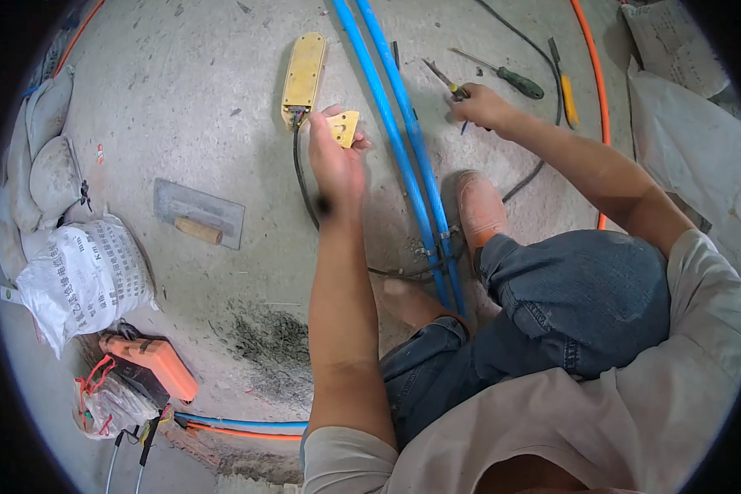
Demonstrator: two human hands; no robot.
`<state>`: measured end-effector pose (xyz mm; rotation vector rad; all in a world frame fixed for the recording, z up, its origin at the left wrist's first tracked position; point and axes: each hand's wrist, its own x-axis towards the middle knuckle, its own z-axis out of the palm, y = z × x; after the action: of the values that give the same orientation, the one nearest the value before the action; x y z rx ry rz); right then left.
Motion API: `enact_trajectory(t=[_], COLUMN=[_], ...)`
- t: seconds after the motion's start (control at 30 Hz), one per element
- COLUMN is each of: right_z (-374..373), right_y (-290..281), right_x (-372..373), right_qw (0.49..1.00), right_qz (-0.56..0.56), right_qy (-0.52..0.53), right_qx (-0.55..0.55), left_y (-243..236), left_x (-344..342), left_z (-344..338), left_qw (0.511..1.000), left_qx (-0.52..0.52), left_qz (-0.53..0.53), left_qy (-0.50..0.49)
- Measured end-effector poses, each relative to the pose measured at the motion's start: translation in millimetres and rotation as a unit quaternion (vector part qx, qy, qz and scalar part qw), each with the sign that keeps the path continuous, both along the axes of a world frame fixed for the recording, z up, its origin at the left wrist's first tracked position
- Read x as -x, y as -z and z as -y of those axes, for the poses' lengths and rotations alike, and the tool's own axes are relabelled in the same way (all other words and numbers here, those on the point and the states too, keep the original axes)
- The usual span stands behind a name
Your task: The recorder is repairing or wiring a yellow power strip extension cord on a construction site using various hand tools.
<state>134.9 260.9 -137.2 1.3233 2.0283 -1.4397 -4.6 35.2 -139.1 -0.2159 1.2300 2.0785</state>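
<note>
My left hand (337,160) is closed around a small yellow end piece with holes (343,128). Just beyond it, a long yellow power strip (305,72) lies on the floor, its near end uncovered, with wires showing. A black cable (300,169) runs from that end back past my left wrist. Out to the right, my right hand (480,107) grips what look like pliers (441,76), jaws pointing away to the left; the fingers hide most of the handles. Beyond that hand lie a green-handled screwdriver (520,83) and a yellow-handled tool with a dark blade (569,103).
Two blue pipes (405,140) cross the floor between my hands, beside my shoes (480,202). An orange pipe (598,107) runs at the right. At left are a plastering trowel (230,216), white sacks (95,272) and an orange case (160,366). More sacks (683,123) stand at right.
</note>
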Motion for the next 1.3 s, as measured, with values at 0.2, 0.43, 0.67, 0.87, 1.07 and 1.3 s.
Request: enact_trajectory(t=[0.2, 0.43, 0.67, 0.87, 1.07, 1.3], right_z=[-13, -9, -13, 13, 55, 73], right_y=[16, 18, 21, -4, -35, -13], right_x=[-20, -18, -19, 5, 66, 121], right_qw=[0.970, 0.960, 0.942, 0.921, 0.964, 0.958], right_qz=[0.088, 0.106, 0.072, -0.163, -0.145, -0.147], right_qy=[-0.149, -0.167, -0.197, -0.207, -0.081, -0.097], right_qx=[-0.170, -0.197, -0.261, -0.286, 0.208, 0.225], left_y=[-4, -8, -17, -16, -3, 8], left_x=[4, 10, 8, 8, -8, 8], left_z=[-2, 1, -5, -4, -12, 18], left_qw=[0.999, 0.997, 0.997, 0.997, 0.997, 0.994], left_qx=[-0.022, -0.065, -0.055, -0.057, -0.033, 0.090], left_qz=[-0.024, 0.024, 0.020, 0.013, 0.064, 0.064], left_qy=[0.044, 0.046, 0.047, 0.040, -0.026, -0.026])
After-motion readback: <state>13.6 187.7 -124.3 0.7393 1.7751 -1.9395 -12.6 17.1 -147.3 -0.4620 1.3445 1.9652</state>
